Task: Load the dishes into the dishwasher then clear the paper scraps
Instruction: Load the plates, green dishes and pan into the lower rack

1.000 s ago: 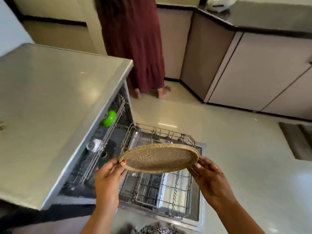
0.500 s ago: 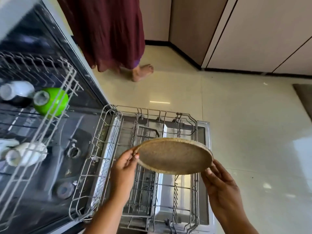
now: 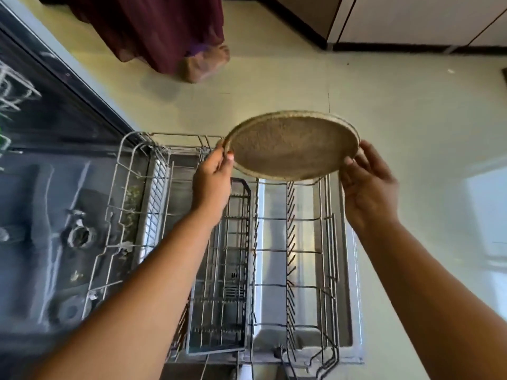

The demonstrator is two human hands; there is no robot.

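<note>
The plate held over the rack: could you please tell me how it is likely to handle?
The plate is probably stiff: held only at opposite rims by the left hand and right hand, it shows no sag. Its grainy matt face suggests little slip. Round, it may roll on edge.

Speckled tan-brown plate (image 3: 292,146), grey wire rack (image 3: 307,250), maroon skirt (image 3: 153,26), pale cream floor (image 3: 411,105)

Plate (image 3: 292,145) shifts right and further out, over the lower rack (image 3: 274,250) far end, tilting more toward camera. Left hand (image 3: 212,179) and right hand (image 3: 367,193) reach further.
</note>
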